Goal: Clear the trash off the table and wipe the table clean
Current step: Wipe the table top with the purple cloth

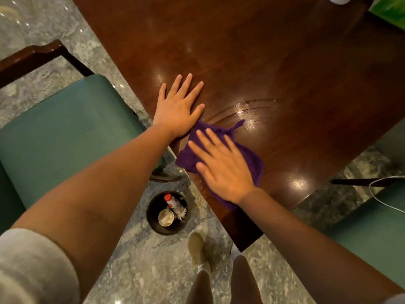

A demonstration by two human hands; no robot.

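Cloth (pixel 221 150), purple, lies on the table (pixel 263 62) near its corner, pinned under the right hand (pixel 223 170), fingers spread flat. Left hand (pixel 177 110) just beside it, also flat and spread, palm on bare wood. Wet streaks past the cloth. Bin (pixel 168 212) on the floor below the hands holds a bottle (pixel 174 205) and cup (pixel 166 217).

Your right hand (pixel 221 170) lies flat on the cloth (pixel 247 154) at the table (pixel 252 62) corner; your left hand (pixel 178 108) flat just beside it. Bin (pixel 153 213) on floor below your hands, bottle (pixel 174 205) and cup (pixel 166 217) inside. Chair (pixel 65 128) left of your left arm.
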